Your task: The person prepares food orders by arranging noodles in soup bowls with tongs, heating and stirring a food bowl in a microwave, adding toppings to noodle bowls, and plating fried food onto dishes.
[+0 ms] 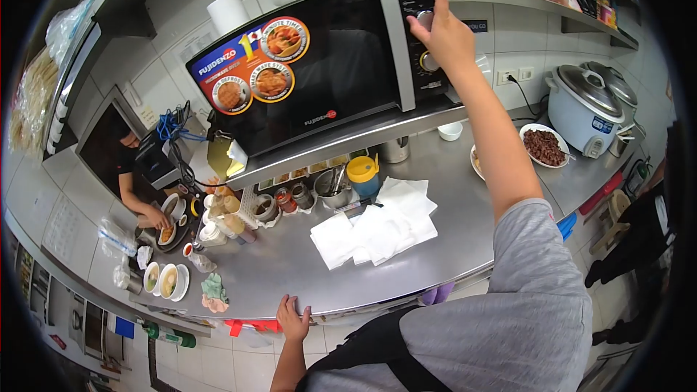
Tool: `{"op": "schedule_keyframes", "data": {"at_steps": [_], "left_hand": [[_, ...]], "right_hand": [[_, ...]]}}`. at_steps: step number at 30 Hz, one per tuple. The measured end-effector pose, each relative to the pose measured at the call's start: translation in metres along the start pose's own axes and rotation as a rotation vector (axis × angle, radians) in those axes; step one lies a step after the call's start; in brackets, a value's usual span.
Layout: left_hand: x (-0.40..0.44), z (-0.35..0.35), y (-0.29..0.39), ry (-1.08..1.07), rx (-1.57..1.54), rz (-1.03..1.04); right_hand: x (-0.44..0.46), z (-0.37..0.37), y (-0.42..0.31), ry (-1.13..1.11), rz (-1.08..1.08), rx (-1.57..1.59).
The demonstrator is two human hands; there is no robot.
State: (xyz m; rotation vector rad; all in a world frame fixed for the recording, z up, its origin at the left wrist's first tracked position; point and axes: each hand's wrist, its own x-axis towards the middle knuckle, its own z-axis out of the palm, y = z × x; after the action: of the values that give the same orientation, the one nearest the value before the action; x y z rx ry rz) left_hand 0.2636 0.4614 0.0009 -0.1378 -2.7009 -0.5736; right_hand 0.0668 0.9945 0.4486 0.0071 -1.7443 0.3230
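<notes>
My right hand (444, 35) is raised to the control panel of a black microwave oven (348, 51) with a silver door handle (396, 43). Its thumb and fingers are around the upper knob (425, 20); a lower knob (429, 62) sits just below the hand. The microwave door is closed. My left hand (293, 319) rests at the front edge of the steel counter (268, 276), fingers stretched out and holding nothing. White paper sheets (381, 225) lie overlapped on the counter between my arms.
A bowl of dark reddish food (543, 147) and a rice cooker (584, 112) stand right. A yellow-lidded blue pitcher (364, 174), sauce jars (285, 199) and soup bowls (173, 281) line the counter. Beyond the opening at left, another person's hand (155, 216) is over a dish.
</notes>
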Motion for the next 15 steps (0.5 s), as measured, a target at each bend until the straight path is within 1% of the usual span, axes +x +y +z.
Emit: {"op": "schedule_keyframes", "data": {"at_steps": [1, 2, 4, 10, 12, 13, 14, 15], "left_hand": [[0.000, 0.000, 0.000, -0.004, 0.008, -0.002], [0.002, 0.000, 0.002, -0.007, 0.014, -0.002], [0.002, 0.001, 0.001, -0.014, 0.005, -0.005], [0.001, 0.001, -0.002, -0.039, -0.005, 0.001], [0.002, -0.001, -0.002, -0.046, -0.002, 0.001], [0.002, -0.001, -0.002, -0.050, 0.005, 0.004], [0.002, -0.001, -0.002, -0.053, 0.012, 0.006], [0.003, -0.001, -0.003, -0.052, 0.013, 0.009]], "right_hand": [[0.002, 0.001, -0.001, -0.037, 0.055, -0.053], [0.002, 0.003, -0.002, -0.040, 0.048, -0.051], [0.002, 0.006, -0.003, 0.021, 0.129, -0.082], [-0.003, -0.002, -0.004, 0.004, 0.152, -0.103], [-0.014, -0.014, -0.006, -0.049, 0.205, 0.053], [-0.024, -0.020, -0.011, -0.043, 0.195, 0.142], [-0.035, -0.022, -0.011, -0.041, 0.198, 0.139], [-0.049, -0.019, -0.007, -0.047, 0.121, 0.150]]}}
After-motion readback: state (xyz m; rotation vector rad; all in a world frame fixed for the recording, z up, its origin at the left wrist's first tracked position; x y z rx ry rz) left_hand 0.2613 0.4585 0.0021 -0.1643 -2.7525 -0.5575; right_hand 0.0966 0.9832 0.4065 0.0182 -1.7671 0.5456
